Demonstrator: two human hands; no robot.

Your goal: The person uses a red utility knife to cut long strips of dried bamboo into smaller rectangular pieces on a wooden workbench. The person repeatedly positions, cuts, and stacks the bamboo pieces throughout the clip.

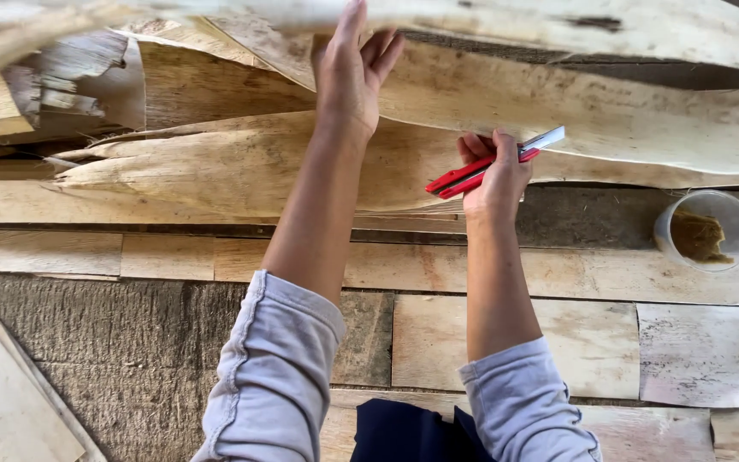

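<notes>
My left hand (351, 73) reaches far forward with fingers apart, touching the edge of a long pale wood veneer sheet (558, 30) lifted at the top of the view. My right hand (498, 175) grips a red utility knife (485, 167), its metal blade end pointing right over another curled veneer sheet (241, 167). Both forearms wear light grey sleeves.
Flat veneer pieces (575, 338) cover the work surface below my arms. A clear plastic cup (707, 229) with brown paste stands at the right. A stack of thin sheets (2, 402) lies at the lower left. More torn veneer is piled at the upper left.
</notes>
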